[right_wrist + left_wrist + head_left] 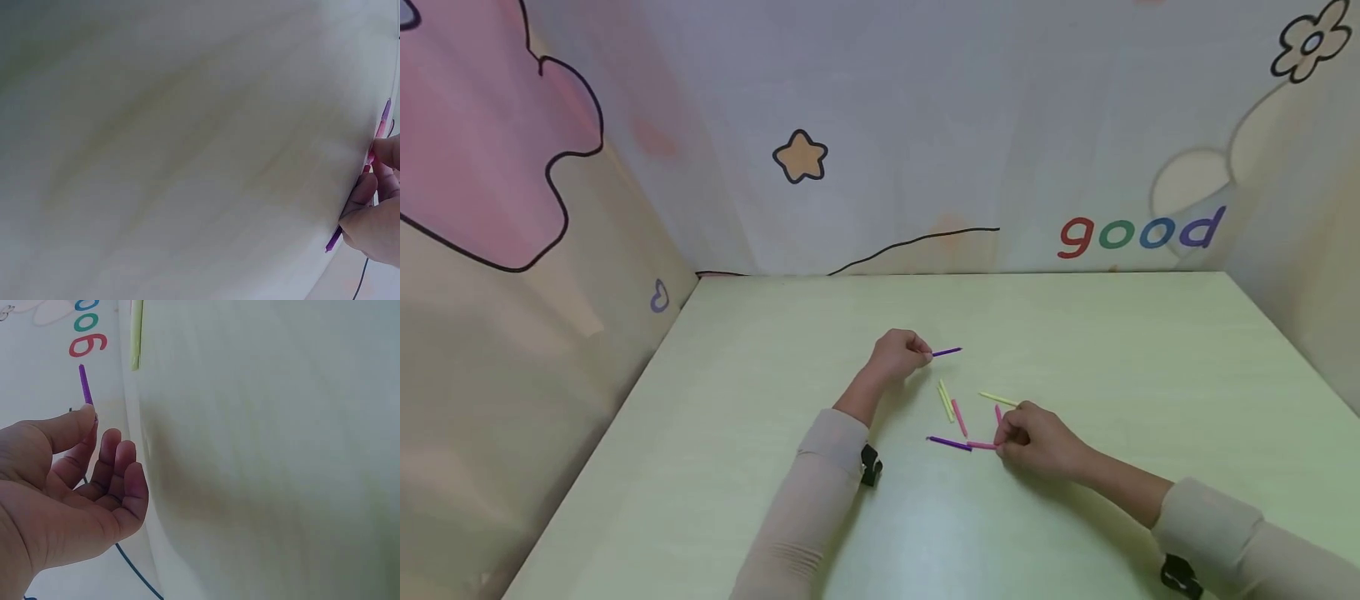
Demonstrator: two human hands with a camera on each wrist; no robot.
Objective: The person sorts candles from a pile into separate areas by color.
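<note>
Left hand [897, 357]: got a purple stick [947, 352] pinched, tip poking out
Right hand [1043, 440]: pinching a pink stick [982, 446], other end touching another purple stick [950, 443]
Yellow sticks [946, 402]: two on the table [700, 467], basically side by side

The sticks [950, 443] are looking smooth, like plastic, and the table [700, 467] is showing a smooth face with a soft gloss. The sleeves [805, 500] are appearing as matt, wrinkled cloth, while the wall [910, 125] is looking matt, like printed cloth.
</note>
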